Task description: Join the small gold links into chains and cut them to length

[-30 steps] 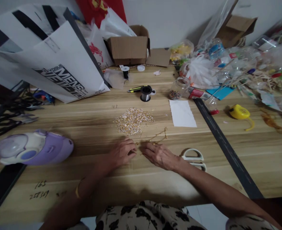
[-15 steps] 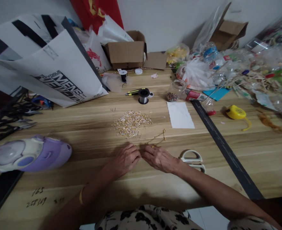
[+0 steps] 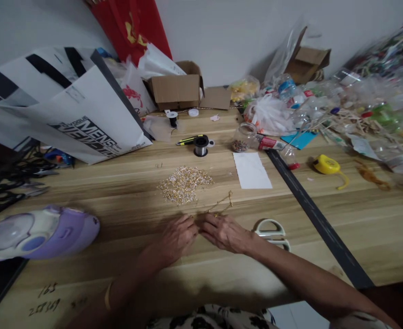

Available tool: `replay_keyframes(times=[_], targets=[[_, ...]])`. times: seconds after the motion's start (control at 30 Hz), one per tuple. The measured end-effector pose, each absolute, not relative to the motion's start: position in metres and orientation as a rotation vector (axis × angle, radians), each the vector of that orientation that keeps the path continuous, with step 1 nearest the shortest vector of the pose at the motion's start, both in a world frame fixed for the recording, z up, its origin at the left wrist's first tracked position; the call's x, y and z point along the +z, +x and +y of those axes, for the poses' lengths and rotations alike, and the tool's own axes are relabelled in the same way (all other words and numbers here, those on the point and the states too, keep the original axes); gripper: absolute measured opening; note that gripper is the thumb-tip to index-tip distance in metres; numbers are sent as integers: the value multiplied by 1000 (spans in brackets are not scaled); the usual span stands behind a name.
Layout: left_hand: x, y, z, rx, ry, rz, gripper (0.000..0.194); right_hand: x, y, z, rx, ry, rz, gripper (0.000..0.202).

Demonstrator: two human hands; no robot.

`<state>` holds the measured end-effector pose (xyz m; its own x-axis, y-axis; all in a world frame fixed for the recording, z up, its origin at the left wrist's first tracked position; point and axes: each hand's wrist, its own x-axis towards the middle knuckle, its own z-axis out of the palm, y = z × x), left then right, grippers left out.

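My left hand (image 3: 180, 235) and my right hand (image 3: 226, 233) meet low over the wooden table, fingertips almost touching. Both have their fingers closed in a pinch. A thin gold beaded strand (image 3: 230, 199) comes out from under my right fingers and bends in a loose loop on the tabletop. A bit of gold also shows at my left fingertips; the exact grip is hidden by the fingers. Just beyond the hands lies a loose pile of small gold and clear beads (image 3: 184, 185). White-handled scissors (image 3: 270, 227) lie beside my right wrist, partly under the forearm.
Behind the beads stand a wire spool (image 3: 200, 146) and a yellow-black cutter (image 3: 189, 140). To the right are white paper (image 3: 252, 170), a bead jar (image 3: 244, 137), a dark metal strip (image 3: 319, 217) and a yellow tape measure (image 3: 326, 164). A purple appliance (image 3: 62, 230) sits left.
The view has tilted slightly, so the table's contents appear lower and a little to the left. Both hands stay together in the same pinch, with the strand lying much as before.
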<state>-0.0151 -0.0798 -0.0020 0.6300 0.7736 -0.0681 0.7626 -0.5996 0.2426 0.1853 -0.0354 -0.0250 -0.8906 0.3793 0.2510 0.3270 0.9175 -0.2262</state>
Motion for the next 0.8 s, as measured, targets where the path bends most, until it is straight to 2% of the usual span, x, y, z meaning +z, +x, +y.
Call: replay_keyframes(times=[0.2, 0.33, 0.53, 0.67, 0.8], targets=[[8, -9, -81, -113, 2552, 1227, 22, -24, 190, -32, 331, -639, -2667, 17], [12, -13, -83, -113, 2534, 1201, 20, -29, 194, -26, 516, -735, -2555, 12], [10, -35, -79, 156, 2397, 1279, 18, -30, 193, -21, 719, -825, -2382, 15], [5, -45, -70, 407, 2137, 1503, 17, -32, 192, -20, 690, -816, -2341, 23], [-2, -46, -67, 511, 1961, 1645, 22, -37, 191, -20, 668, -777, -2334, 26]])
